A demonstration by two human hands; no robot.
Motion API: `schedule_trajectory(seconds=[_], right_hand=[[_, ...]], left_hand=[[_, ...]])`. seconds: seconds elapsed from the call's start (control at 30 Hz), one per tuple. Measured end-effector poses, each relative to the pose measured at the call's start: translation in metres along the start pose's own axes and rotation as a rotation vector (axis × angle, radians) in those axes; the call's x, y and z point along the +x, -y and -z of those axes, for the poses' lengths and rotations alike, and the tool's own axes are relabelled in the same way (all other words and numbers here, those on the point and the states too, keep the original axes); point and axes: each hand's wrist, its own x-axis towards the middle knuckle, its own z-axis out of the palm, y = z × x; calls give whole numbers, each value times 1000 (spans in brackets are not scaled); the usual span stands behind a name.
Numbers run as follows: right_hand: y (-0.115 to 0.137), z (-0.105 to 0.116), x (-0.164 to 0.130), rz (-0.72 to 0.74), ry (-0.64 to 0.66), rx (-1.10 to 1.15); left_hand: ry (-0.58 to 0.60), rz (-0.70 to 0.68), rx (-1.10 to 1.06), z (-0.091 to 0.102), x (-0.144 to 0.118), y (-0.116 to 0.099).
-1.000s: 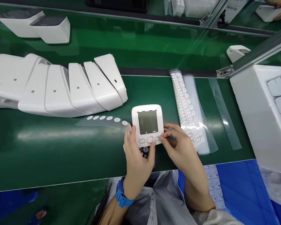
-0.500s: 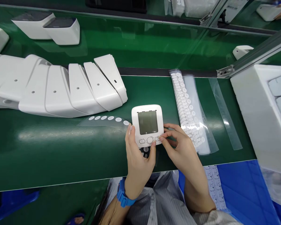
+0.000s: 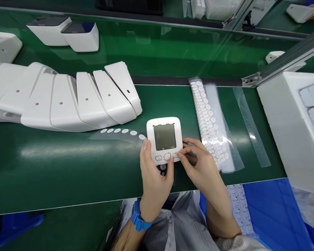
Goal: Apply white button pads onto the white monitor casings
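Green matting covers the long workbench (image 3: 54,167), which fills most of the view. On its left half lies a row of white plastic housings (image 3: 68,99), overlapping like fallen dominoes. At the right edge stands a white foam tray (image 3: 285,129). Between them lie clear strips of small white round stickers (image 3: 208,122), and another clear strip (image 3: 120,133) curls beside the centre. At the centre, near the front edge, sits a small white device with a grey screen (image 3: 164,137) and three buttons below it. The left hand (image 3: 155,174) grips the device's lower left side, fingers curled around it. The right hand (image 3: 201,165) pinches thumb and forefinger together at the lower right button.
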Motion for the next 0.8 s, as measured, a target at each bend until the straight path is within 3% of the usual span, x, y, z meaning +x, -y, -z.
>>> schedule_trajectory(seconds=[0.8], right_hand=[[-7, -5, -7, 77, -19, 34]], left_hand=[[-6, 24, 16, 0, 2, 0]])
